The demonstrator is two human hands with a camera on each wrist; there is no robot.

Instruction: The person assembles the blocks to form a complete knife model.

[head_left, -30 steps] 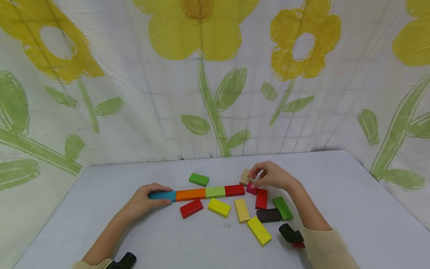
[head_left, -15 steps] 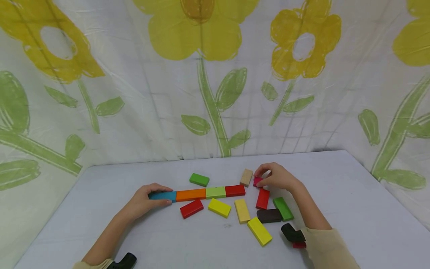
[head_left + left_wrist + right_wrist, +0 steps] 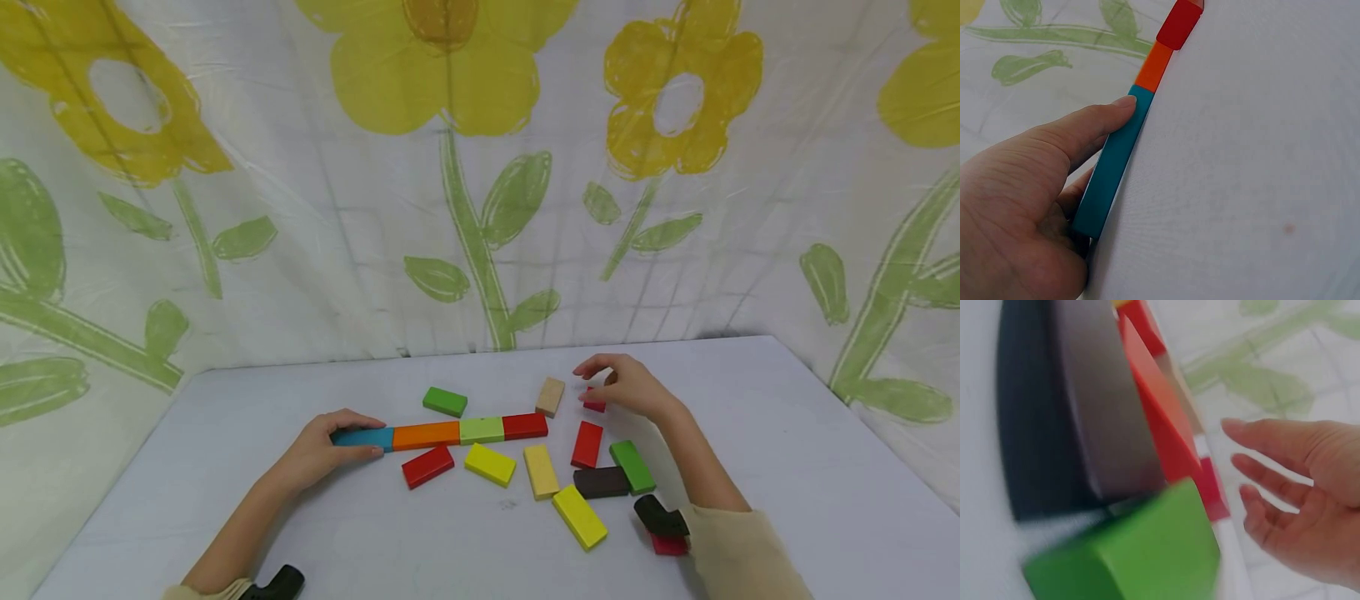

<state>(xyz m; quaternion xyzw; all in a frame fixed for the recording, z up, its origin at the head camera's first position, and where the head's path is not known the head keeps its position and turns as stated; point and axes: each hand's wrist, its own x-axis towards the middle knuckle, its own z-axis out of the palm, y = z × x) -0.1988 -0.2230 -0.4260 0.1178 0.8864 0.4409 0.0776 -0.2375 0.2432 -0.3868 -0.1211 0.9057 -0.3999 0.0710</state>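
My left hand (image 3: 318, 450) pinches the blue block (image 3: 367, 438), thumb along its near side and fingers at its far side. That block is the left end of a straight row, followed by an orange block (image 3: 426, 435), a light green block (image 3: 481, 430) and a red block (image 3: 525, 427). Over at the right, my right hand (image 3: 633, 390) hovers with thumb and fingers apart, holding nothing. Just below its fingers lies a small pinkish-red block (image 3: 595, 407). The right wrist view shows a gap between the hand and this pinkish-red block (image 3: 1213, 490).
Behind the row lie a green block (image 3: 445, 401) and a beige block (image 3: 551, 397). In front are a red block (image 3: 427, 467), yellow block (image 3: 490, 463), pale yellow block (image 3: 541, 471) and dark block (image 3: 602, 482). A red block (image 3: 669, 544) sits beneath the right wrist camera (image 3: 660, 517).
My right hand has carried the small pinkish-red block rightward and back, away from the row's end, and has let go of it. The left hand and the row have stayed put.
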